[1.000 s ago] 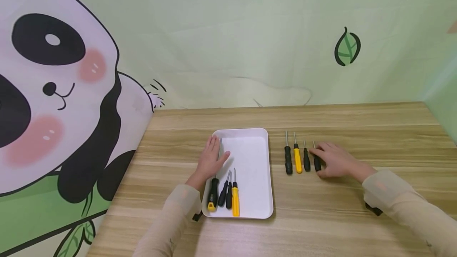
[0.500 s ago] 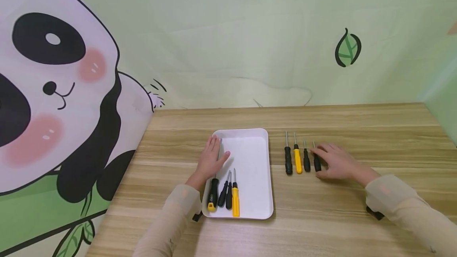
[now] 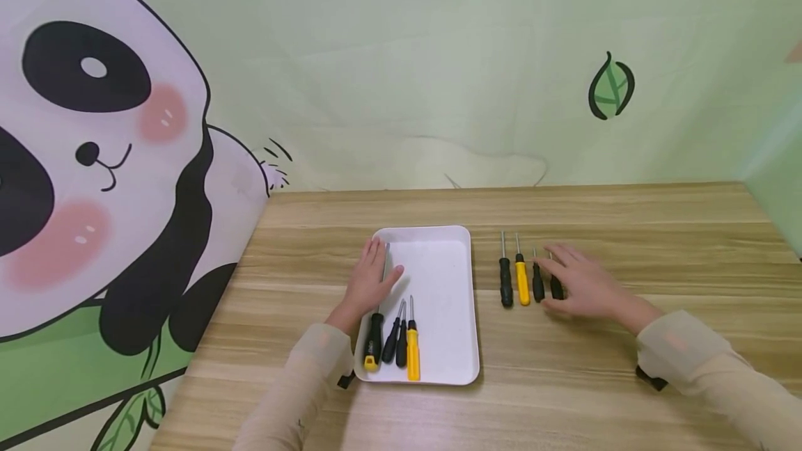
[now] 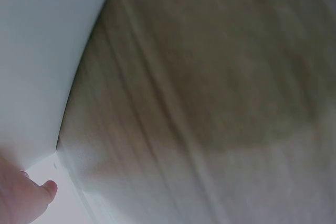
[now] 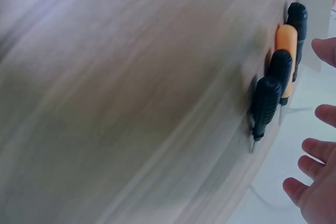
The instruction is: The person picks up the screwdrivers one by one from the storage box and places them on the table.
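Observation:
My left hand (image 3: 370,280) rests on the left rim of a white tray (image 3: 445,284), fingers straight and thumb over the inside. In the tray lie a long black screwdriver (image 3: 374,339) with a yellow butt, two small black screwdrivers (image 3: 391,341) and a yellow screwdriver (image 3: 413,353). My right hand (image 3: 583,284) hovers with fingers spread over the rightmost small black screwdriver (image 5: 265,100), partly hiding it. Its fingertips reach towards another small black screwdriver (image 3: 538,284). The right wrist view shows the fingers apart from the handles.
Left of those two, a yellow screwdriver (image 3: 523,282) and a larger black screwdriver (image 3: 506,284) complete the upright row on the wooden table (image 3: 626,381). A printed cloth backdrop (image 3: 489,75) stands behind the table.
My right hand first stayed beside the rightmost screwdriver, then shifted slightly left over it. The left hand, tray and screwdrivers have stayed put.

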The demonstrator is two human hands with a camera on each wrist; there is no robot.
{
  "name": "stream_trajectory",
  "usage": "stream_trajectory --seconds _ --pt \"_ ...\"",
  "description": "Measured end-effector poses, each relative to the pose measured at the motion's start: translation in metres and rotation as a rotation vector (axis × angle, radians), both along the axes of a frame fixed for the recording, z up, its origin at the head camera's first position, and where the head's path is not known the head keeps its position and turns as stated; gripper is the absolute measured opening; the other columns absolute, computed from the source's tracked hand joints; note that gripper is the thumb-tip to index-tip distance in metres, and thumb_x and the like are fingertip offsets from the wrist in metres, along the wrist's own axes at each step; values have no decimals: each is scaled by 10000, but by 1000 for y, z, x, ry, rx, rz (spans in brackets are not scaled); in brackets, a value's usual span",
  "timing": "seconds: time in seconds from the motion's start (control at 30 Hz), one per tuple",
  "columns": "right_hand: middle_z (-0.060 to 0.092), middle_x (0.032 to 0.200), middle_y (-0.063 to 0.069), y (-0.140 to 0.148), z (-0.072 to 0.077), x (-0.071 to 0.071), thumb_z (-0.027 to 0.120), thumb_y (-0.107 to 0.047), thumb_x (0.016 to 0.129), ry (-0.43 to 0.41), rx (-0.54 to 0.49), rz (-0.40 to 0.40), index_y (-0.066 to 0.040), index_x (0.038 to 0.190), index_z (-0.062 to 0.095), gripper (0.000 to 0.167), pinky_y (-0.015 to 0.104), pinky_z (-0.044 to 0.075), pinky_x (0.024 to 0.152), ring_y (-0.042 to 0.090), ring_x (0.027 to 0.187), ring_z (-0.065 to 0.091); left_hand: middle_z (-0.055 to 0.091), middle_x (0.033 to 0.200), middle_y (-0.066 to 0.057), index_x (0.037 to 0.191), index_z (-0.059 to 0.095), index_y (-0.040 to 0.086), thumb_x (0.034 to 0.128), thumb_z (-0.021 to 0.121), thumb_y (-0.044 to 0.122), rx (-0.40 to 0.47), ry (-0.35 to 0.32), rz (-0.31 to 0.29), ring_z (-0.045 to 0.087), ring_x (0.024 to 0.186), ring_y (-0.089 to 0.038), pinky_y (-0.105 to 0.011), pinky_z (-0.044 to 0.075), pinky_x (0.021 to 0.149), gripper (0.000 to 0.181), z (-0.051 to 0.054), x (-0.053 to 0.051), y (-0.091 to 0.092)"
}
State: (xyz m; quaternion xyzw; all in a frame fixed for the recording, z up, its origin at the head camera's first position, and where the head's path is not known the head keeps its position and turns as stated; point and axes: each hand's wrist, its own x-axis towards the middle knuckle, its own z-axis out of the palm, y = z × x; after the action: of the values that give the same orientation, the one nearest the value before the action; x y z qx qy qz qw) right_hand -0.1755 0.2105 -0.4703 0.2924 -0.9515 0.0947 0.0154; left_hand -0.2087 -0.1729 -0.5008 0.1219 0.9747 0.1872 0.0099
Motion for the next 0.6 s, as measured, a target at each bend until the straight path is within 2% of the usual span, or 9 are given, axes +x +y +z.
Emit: stream_trajectory --seconds 0.43,0.6 --pt "336 1364 221 -18 7 7 653 -423 728 54 -14 54 -17 1270 449 707 577 281 968 408 1241 291 89 1479 -145 1395 164 -13 909 354 482 -7 2 5 85 1368 -293 -412 134 1104 719 -1 0 0" --pt "340 1371 205 -24 9 10 643 -425 735 47 -32 60 -23 1276 445 702 561 268 989 387 1254 282 86 1481 -144 1395 164 -14 908 356 480 -4 2 4 82 1369 -291 -413 134 1104 720 -1 0 0"
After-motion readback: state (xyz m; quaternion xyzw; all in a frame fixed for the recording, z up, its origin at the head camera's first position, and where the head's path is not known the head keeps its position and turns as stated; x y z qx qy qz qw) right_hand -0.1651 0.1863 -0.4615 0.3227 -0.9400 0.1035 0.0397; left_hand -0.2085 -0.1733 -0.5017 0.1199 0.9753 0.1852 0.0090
